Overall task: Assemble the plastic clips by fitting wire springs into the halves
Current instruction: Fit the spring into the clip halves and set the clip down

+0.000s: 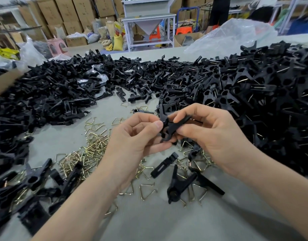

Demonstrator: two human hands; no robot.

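Observation:
Above the grey table, my left hand and my right hand hold black plastic clip halves between them. My left thumb presses on the crossed halves near their joint while its fingers curl under them. My right thumb and fingers pinch the long end of one half. Whether a spring sits in them cannot be made out. Loose brass-coloured wire springs lie scattered on the table under and left of my hands. An assembled clip lies just below my right hand.
A large heap of loose black halves covers the left and far side. A tall pile of assembled clips fills the right. A clear plastic bag lies behind it. Cardboard boxes, sacks and a white frame stand beyond.

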